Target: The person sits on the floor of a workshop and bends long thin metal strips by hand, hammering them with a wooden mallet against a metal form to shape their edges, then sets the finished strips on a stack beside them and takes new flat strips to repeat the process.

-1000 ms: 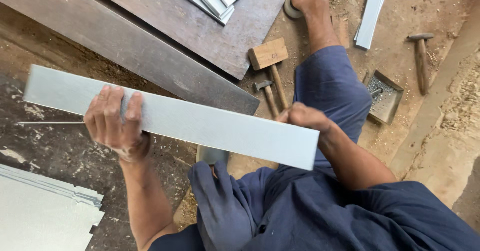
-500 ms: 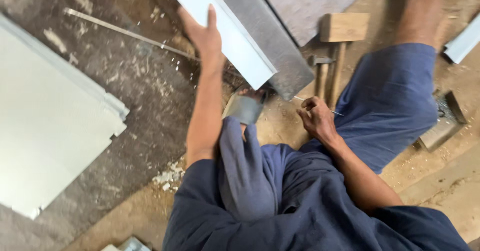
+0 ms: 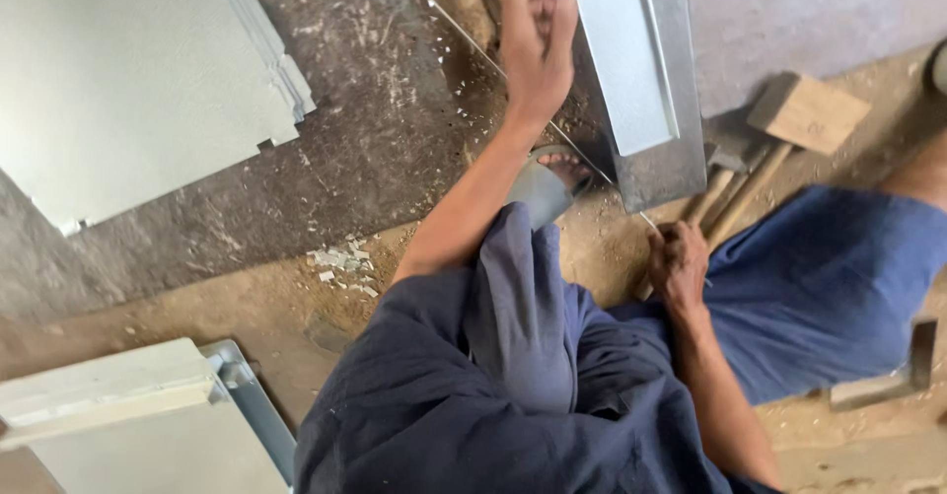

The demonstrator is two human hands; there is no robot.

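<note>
My left hand (image 3: 538,45) reaches forward and grips the left edge of a long folded sheet-metal strip (image 3: 626,60). The strip lies along a dark steel bar (image 3: 681,164) on the workshop floor. My right hand (image 3: 679,262) rests low by my knee, its fingers closed around a thin metal tool that is too small to make out. It sits just below the handles of a wooden mallet (image 3: 804,109) and a small hammer (image 3: 725,164). A thin metal rod (image 3: 464,31) runs diagonally under my left wrist.
A stack of flat metal sheets (image 3: 148,80) lies at the upper left and more folded sheets (image 3: 128,425) at the lower left. Small metal offcuts (image 3: 340,257) litter the dirt. My sandalled foot (image 3: 552,178) is beside the bar. A small metal frame (image 3: 888,386) sits at right.
The view has swung left and down. My right hand let go of the strip and dropped beside the hammers; my left hand kept the strip and laid it lengthwise on the steel bar.
</note>
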